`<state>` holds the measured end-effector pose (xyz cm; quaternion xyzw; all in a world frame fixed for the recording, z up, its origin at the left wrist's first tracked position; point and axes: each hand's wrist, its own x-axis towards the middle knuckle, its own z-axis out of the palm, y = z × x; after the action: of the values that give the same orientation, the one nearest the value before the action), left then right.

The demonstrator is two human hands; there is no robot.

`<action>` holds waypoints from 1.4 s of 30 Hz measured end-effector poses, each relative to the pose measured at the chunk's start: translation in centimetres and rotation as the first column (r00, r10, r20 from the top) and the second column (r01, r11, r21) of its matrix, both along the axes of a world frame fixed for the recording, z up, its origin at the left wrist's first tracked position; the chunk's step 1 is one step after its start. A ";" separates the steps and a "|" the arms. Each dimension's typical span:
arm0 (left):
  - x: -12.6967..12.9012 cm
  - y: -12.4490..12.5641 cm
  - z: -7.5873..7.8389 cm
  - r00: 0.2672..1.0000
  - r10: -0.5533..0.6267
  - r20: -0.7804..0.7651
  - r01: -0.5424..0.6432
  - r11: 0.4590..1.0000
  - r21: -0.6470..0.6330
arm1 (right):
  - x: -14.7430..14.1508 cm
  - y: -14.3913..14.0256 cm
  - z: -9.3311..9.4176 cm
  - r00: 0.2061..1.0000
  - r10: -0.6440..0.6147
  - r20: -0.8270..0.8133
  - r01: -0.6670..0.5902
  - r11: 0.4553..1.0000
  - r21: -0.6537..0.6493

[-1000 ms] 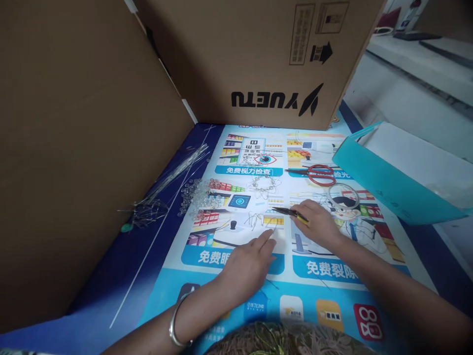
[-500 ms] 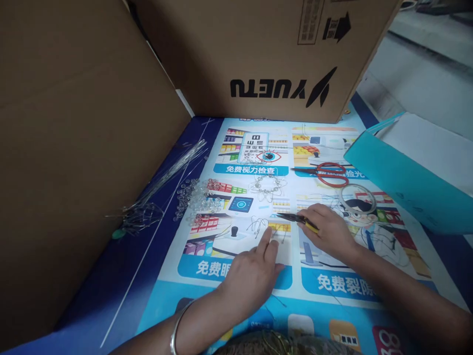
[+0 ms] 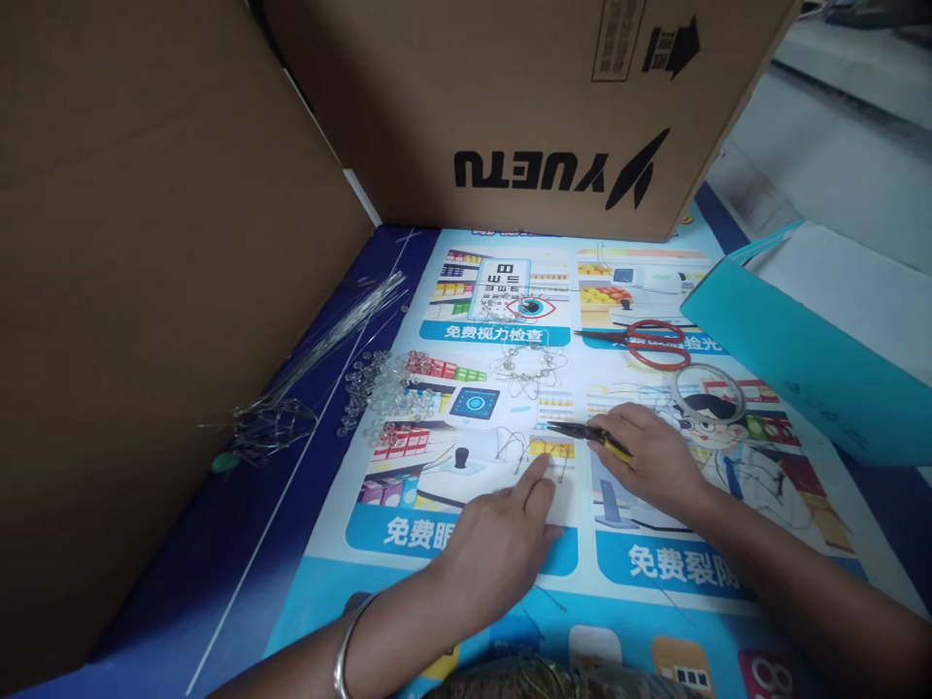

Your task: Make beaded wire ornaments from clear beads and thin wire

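My left hand (image 3: 502, 539) rests low on the printed sheet, index finger stretched forward and thumb apart. Its fingertip is at a small bundle of bent thin wires (image 3: 514, 445); whether it presses on them I cannot tell. In my right hand (image 3: 648, 456) are dark-jawed pliers with yellow-and-black handles (image 3: 582, 430), jaws pointing left above the wires. Just beyond lies a ring of clear beads with wire loops (image 3: 530, 363). A heap of loose clear beads (image 3: 389, 388) spreads to the left of it.
Red-handled scissors (image 3: 659, 340) and a clear roll (image 3: 706, 391) lie right of the bead ring. A wire bundle (image 3: 342, 335) leans along the left. Cardboard panels (image 3: 539, 97) stand behind and left. A teal box (image 3: 808, 359) sits at right.
My left index finger has slid slightly to the right along the wires. My right hand keeps the pliers in nearly the same spot.
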<state>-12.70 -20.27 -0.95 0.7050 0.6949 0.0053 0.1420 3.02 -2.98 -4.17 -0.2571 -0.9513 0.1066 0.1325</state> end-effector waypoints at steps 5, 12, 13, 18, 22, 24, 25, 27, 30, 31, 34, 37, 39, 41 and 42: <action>-0.1 0.0 0.0 0.999 -0.045 0.014 0.045 0.999 0.008 | 0.0 0.0 0.0 1.000 0.003 -0.010 -0.003 1.000 0.005; -0.1 0.1 0.2 0.996 -0.083 0.027 0.082 0.996 0.022 | 0.1 0.0 0.0 1.000 0.004 0.015 -0.004 1.000 -0.003; -0.1 0.1 0.3 0.996 -0.090 0.021 0.090 0.996 0.022 | 0.1 0.0 0.0 1.000 0.006 0.018 -0.006 1.000 -0.003; 0.1 0.0 0.7 0.994 -0.090 -0.061 0.089 0.996 -0.007 | 0.1 -0.1 0.1 1.000 0.006 0.022 -0.006 1.000 -0.004; 0.5 -0.3 1.0 0.991 -0.051 -0.124 0.045 0.998 -0.049 | 0.0 0.0 0.1 1.000 0.006 0.024 -0.006 1.000 -0.006; 0.5 -0.3 0.9 0.991 -0.045 -0.130 0.039 0.998 -0.046 | 0.0 0.1 0.1 1.000 0.009 0.023 -0.009 1.000 -0.007; 0.5 -0.3 0.9 0.991 -0.049 -0.124 0.045 0.998 -0.040 | 0.0 0.1 0.1 1.000 0.010 0.023 -0.010 1.000 -0.007; 0.5 -0.3 0.9 0.992 -0.063 -0.105 0.061 0.998 -0.030 | 0.1 0.1 0.0 1.000 0.011 0.023 -0.011 1.000 -0.006; 0.5 -0.2 0.9 0.993 -0.076 -0.092 0.073 0.997 -0.032 | 0.1 0.1 0.0 1.000 0.011 0.021 -0.011 1.000 -0.003; 0.5 -0.2 1.0 0.993 -0.070 -0.100 0.067 0.997 -0.038 | 0.1 0.1 0.0 1.000 0.011 0.019 -0.011 1.000 -0.003; 0.4 -0.3 1.3 0.988 -0.010 -0.153 0.002 0.999 -0.053 | 0.1 0.1 -0.1 1.000 0.010 0.016 -0.010 1.000 0.001; 0.0 -0.4 1.8 0.988 0.037 -0.148 -0.042 0.999 -0.033 | 0.1 0.2 -0.1 1.000 0.010 0.017 -0.010 1.000 0.004; -0.6 -0.7 2.4 0.997 0.030 -0.077 -0.031 0.999 -0.011 | 0.1 0.2 -0.1 1.000 0.007 0.014 -0.007 1.000 0.002; -1.0 -1.2 2.9 1.000 0.021 0.017 -0.020 1.000 -0.011 | 0.1 0.2 -0.1 1.000 0.011 0.009 -0.011 1.000 0.000; -1.2 -1.6 3.1 0.998 0.016 0.058 -0.014 0.999 -0.031 | 0.1 0.2 -0.1 1.000 0.014 0.006 -0.014 1.000 0.003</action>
<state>-13.89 -21.89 2.17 0.6969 0.6958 0.0163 0.1728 3.08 -2.75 -4.29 -0.2506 -0.9536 0.1055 0.1291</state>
